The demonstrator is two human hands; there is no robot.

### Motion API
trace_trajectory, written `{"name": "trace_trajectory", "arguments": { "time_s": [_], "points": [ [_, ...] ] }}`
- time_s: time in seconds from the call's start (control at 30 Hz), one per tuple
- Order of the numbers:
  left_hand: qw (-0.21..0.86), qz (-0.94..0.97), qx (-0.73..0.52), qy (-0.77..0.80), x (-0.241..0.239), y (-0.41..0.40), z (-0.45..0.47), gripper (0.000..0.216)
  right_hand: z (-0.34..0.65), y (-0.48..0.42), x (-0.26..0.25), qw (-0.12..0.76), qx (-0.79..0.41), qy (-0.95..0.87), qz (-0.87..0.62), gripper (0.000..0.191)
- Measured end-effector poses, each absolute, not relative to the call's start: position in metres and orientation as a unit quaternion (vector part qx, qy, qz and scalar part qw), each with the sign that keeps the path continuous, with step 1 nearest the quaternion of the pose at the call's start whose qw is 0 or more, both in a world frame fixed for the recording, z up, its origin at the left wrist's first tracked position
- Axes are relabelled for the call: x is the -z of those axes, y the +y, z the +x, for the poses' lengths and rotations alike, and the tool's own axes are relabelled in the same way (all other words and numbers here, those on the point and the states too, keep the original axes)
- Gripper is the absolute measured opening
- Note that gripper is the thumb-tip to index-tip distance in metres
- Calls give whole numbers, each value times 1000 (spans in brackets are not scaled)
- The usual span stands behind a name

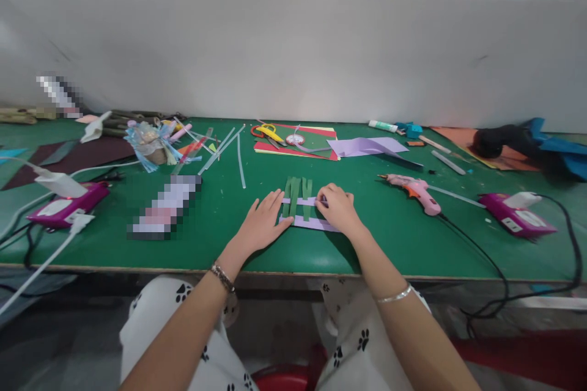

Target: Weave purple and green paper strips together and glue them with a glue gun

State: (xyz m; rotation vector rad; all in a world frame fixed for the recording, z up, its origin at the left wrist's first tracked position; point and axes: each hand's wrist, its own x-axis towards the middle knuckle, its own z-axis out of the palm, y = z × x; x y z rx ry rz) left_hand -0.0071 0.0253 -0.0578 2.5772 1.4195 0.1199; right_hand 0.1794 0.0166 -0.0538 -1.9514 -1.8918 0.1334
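Several green paper strips (pixel 294 192) stand side by side on the green table (pixel 275 256), crossed by two purple paper strips. The upper purple strip (pixel 306 201) passes among the green ones; a wider lower purple strip (pixel 316 223) lies nearer me. My left hand (pixel 261 220) rests with its fingers stretched out, fingertips and thumb against the left edge of the woven piece. Pinched in the curled fingers of my right hand (pixel 337 208) is the right end of the upper purple strip. That hand covers part of the strip ends.
A pink hot glue gun (pixel 415 190) lies to the right, its cord running over the table edge. Purple power strips (pixel 71 203) (pixel 518 217) sit at both sides. Yellow scissors (pixel 270 132), a tape roll (pixel 295 139) and purple paper (pixel 367 146) lie behind. A blurred-out object (pixel 167 206) is left.
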Motion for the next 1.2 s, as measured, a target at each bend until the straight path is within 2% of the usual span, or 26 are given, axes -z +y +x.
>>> {"name": "trace_trajectory", "arguments": {
  "time_s": [0.17,0.33,0.73,1.2],
  "points": [
    [52,864,-50,498,63,24,-1,56,178,18,54,218,-60,-674,-703,8],
    [53,865,-69,494,66,25,-4,54,178,16,53,240,-100,-669,-696,16],
    [58,884,-76,457,63,27,-6,51,186,10,45,303,-210,-646,-668,20],
    [63,880,-75,465,62,26,-5,47,190,7,44,296,-249,-653,-651,13]
  ]
}}
